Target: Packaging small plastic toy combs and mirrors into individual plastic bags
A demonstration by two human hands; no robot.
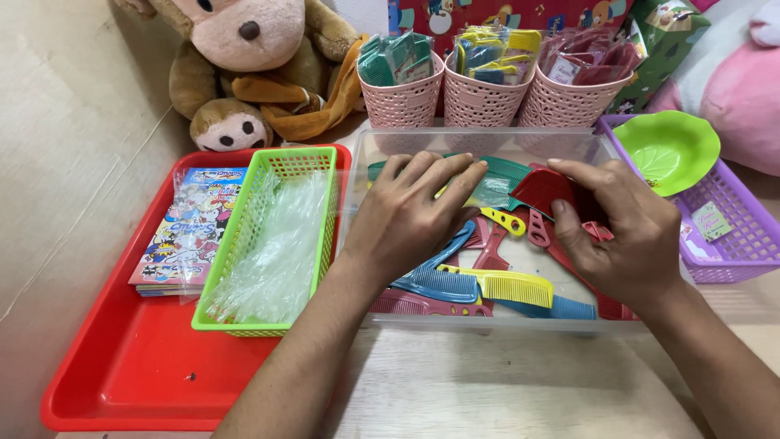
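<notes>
Loose combs (487,286) (blue, yellow, pink) lie at the near side of the clear tub (479,140). Above it, the left hand (410,213) lies flat on a green comb (496,172), fingers spread; the right hand (626,232) pinches a red comb (543,189). Beyond the tub stand three pink baskets (481,102).

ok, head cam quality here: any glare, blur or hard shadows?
Head view: soft even light, no hard shadows; mild glare on the clear bin's rim and the plastic sleeves; both hands, left and right, sharp; slight wide-angle bend at the edges.
</notes>
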